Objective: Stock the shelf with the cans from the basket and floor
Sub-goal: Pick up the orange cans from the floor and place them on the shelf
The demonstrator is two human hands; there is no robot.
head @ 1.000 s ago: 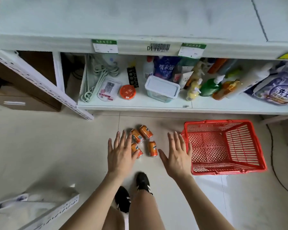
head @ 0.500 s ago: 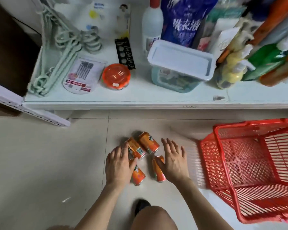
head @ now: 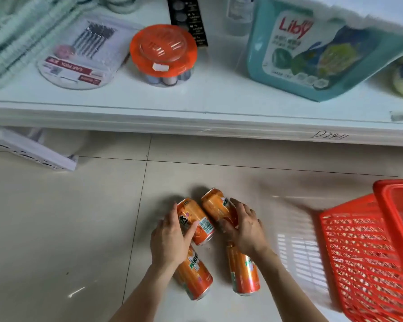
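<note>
My left hand (head: 170,238) had closed round the barcode can (head: 196,220), thumb across its label and fingers down its outer side. My right hand (head: 244,228) was curled over the far can (head: 215,205), which lay just beside the first. Both cans were on their sides on the floor (head: 56,228). A third can (head: 197,275) lay under my left wrist and a fourth can (head: 243,273) under my right, neither of them held. The basket (head: 368,247) stood well off to the right of my right hand, and the shelf (head: 196,117) edge ran ahead of both grips.

I judged the cans stiff, smooth and prone to roll (probably full, so with some weight), best taken round the middle of the barrel, one per hand.

Half a second before, both hands had lain flatter and nearer me, over the third and fourth cans, fingers spread. Since then they had reached forward and wrapped the two farther cans.
</note>
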